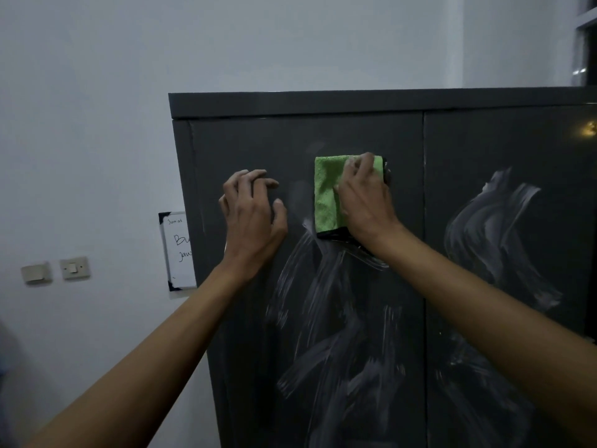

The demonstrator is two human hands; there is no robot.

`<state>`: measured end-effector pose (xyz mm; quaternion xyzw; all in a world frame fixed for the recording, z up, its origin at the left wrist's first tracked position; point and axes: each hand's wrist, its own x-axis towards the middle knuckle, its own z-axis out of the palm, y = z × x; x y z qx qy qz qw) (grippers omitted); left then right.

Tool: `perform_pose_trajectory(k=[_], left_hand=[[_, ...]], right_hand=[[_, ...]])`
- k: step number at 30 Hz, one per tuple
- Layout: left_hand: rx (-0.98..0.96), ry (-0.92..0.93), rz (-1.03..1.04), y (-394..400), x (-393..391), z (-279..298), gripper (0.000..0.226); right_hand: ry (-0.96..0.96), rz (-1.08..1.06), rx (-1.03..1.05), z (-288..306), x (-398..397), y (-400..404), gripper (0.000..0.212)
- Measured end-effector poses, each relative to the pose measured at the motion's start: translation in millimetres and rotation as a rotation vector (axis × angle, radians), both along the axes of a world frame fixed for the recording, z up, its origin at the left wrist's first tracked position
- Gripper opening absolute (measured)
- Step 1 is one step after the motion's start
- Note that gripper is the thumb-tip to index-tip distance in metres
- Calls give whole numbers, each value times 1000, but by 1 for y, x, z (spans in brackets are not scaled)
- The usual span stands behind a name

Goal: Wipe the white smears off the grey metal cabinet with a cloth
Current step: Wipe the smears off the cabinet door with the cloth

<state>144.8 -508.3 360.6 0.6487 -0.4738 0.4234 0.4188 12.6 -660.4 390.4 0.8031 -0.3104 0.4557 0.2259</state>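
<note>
A tall dark grey metal cabinet (452, 150) with two doors fills the right of the view. White smears (326, 324) streak the left door below my hands, and more white smears (494, 227) cover the right door. My right hand (365, 202) presses a folded green cloth (326, 192) flat against the upper left door, its fingers bent over the cloth's top right part. To the cloth's left my left hand (252, 215) rests on the door with fingertips touching the metal, holding nothing.
A white wall stands behind and to the left. A small whiteboard (176, 253) with handwriting hangs beside the cabinet's left edge. A light switch (75, 268) and a socket (36, 272) sit lower left. A window frame (586, 43) shows top right.
</note>
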Motion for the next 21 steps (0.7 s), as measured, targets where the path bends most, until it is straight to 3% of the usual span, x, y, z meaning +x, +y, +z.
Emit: perform_pose_trajectory(k=[3, 8, 14, 16, 21], left_hand=[[-8, 21, -18, -5, -2, -2, 28], [1, 12, -30, -1, 5, -4, 29], [12, -64, 12, 21, 26, -3, 32], [6, -51, 26, 28, 32, -2, 33], [-31, 1, 38, 35, 38, 2, 34]], right_hand=[[-150, 76, 47, -20, 12, 3, 45], [-228, 176, 13, -56, 30, -16, 67], [-335, 291, 24, -55, 49, -31, 95], [-369, 280, 24, -40, 55, -29, 97], [-378, 325, -34, -3, 71, -16, 78]])
